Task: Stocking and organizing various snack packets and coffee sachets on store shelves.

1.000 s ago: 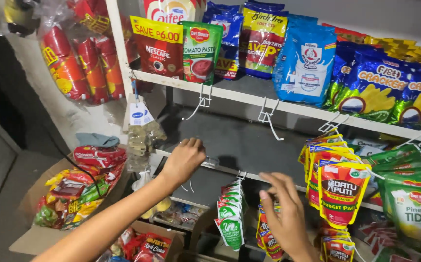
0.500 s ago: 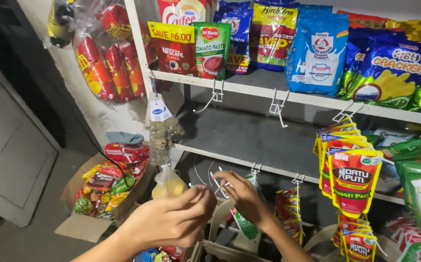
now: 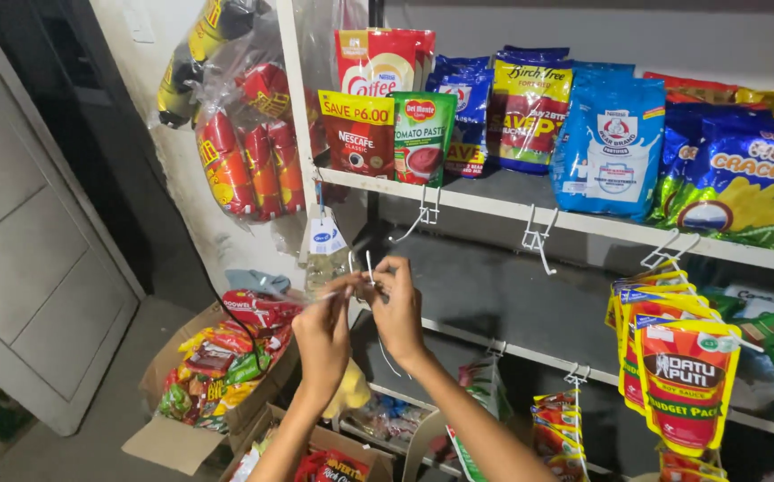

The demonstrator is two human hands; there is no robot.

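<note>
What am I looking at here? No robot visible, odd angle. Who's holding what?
There is no machine: the single view comes from a camera worn on a person's head, looking down at their own bare hands in front of a shop shelf. The left hand and right hand meet at chest height and pinch a thin white wire hook between their fingertips. On the shelf stand a red coffee pouch, a green tomato paste pouch and a blue milk bag. More white hooks hang from its edge. A cardboard box of snacks sits on the floor, lower left.
</note>
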